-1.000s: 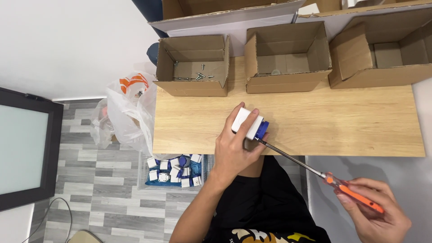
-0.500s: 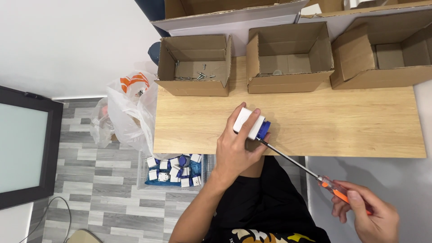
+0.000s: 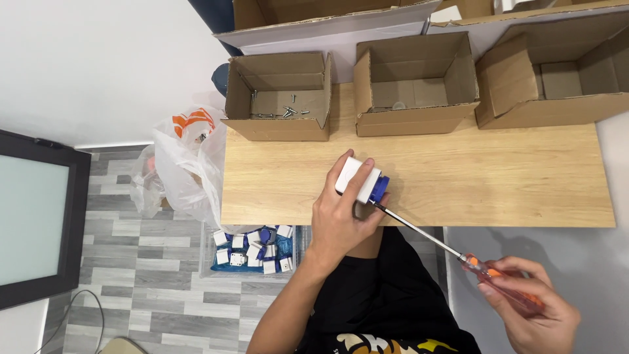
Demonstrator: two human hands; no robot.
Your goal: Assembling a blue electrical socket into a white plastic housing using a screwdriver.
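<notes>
Across the middle of the frame we see a light wooden table (image 3: 498, 183), with three open cardboard boxes along its far edge: the left box (image 3: 278, 98) holds a few loose screws (image 3: 288, 113), the middle box (image 3: 413, 85) and the right box (image 3: 557, 75) sit beside it. At left centre a white plastic bag (image 3: 187, 164) hangs off the table's end, and below it a bin of small white and blue parts (image 3: 252, 249) sits on the grey floor. Near the table's front edge, centre frame, our left hand (image 3: 341, 216) is closed around a white and blue plug (image 3: 362, 181), its blue end facing lower right. A screwdriver (image 3: 452, 249) meets that end, its long axis running from the plug down to the lower right corner, where our right hand (image 3: 531, 311) grips the orange handle.
</notes>
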